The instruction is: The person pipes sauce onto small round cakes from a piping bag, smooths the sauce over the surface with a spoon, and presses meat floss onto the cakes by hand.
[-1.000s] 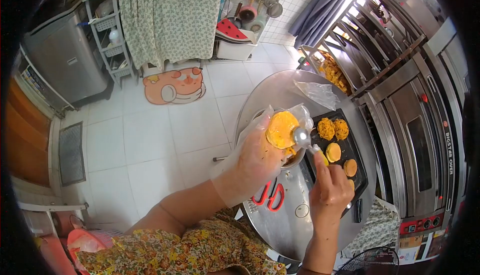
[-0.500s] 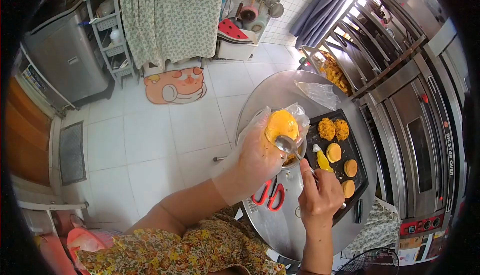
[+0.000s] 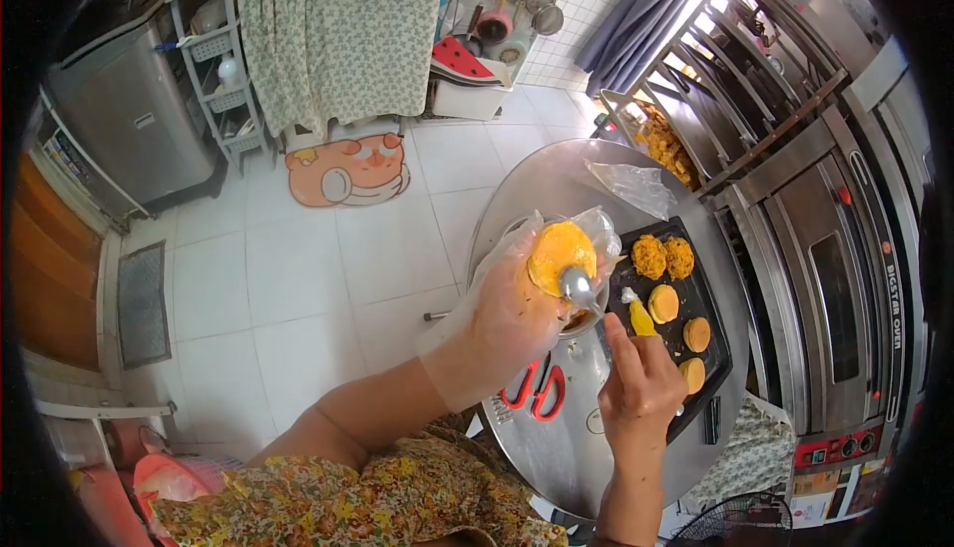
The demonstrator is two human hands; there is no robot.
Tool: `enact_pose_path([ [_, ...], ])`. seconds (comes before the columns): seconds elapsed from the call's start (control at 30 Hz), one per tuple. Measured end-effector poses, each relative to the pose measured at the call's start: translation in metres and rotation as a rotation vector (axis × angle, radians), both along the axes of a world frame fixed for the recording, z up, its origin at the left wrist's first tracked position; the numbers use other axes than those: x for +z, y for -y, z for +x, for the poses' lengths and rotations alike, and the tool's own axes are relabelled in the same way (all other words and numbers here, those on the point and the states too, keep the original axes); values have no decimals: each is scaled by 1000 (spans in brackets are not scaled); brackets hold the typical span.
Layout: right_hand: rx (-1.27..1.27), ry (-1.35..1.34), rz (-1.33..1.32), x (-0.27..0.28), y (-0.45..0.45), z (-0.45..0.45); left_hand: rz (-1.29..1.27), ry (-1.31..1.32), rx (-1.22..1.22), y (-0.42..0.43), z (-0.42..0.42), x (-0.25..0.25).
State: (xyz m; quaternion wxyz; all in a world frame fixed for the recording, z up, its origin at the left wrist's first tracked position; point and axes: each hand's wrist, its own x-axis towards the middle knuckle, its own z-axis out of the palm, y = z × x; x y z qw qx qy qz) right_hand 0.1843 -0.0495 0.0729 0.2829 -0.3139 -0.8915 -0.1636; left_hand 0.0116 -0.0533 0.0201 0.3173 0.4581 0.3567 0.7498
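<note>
My left hand [image 3: 512,289], in a clear plastic glove, holds up a small round cake [image 3: 559,254] with a glossy yellow coating on top. My right hand [image 3: 641,378] is bare and closed around the handle of a metal spoon [image 3: 577,287]. The spoon's bowl rests against the lower right edge of the cake's yellow top. Beneath the left hand, a metal bowl [image 3: 596,320] is mostly hidden. To the right lies a black baking tray [image 3: 708,294] with plain round cakes [image 3: 664,304], a yellow piping bag [image 3: 641,318] and two crumb-covered cakes [image 3: 650,257].
Red-handled scissors [image 3: 548,394] lie on the round metal table [image 3: 542,458] near my body. A crumpled plastic bag [image 3: 632,187] is at the table's far side. An oven [image 3: 830,269] and a tray rack [image 3: 711,100] stand to the right.
The spoon has shifted slightly right and down across the cake's top, its bowl turned differently. My right hand has moved a little with it; the left hand stays nearly in place.
</note>
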Motion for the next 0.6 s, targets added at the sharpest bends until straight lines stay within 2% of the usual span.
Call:
enact_pose_path([
  [0.03, -9, 14, 15, 0, -1, 2, 30, -65, 38, 1, -2, 1],
  [0.07, -18, 29, 30, 1, -2, 5, 115, -358, 249, -1, -5, -8],
  [0.13, -78, 47, 41, 3, -1, 8, 135, -471, 331, -1, -5, -12],
  [0.27, -19, 13, -19, 5, 2, 3, 48, 216, -231, -7, -1, -7],
  [0.33, -3, 26, -70, 5, 4, 2, 26, 292, -309, -5, -4, 0],
  [0.4, -17, 46, -107, 5, 3, 5, -48, 125, -159, 5, -8, 13],
  [0.47, -61, 29, -60, 6, 2, 8, 20, -201, 33, -2, -11, -2],
  [0.53, -68, -2, 3, 6, 1, 7, 33, -273, 101, -4, -10, -6],
  [0.6, -25, -46, 83, 2, -5, 3, -11, -88, 58, -3, -5, -5],
])
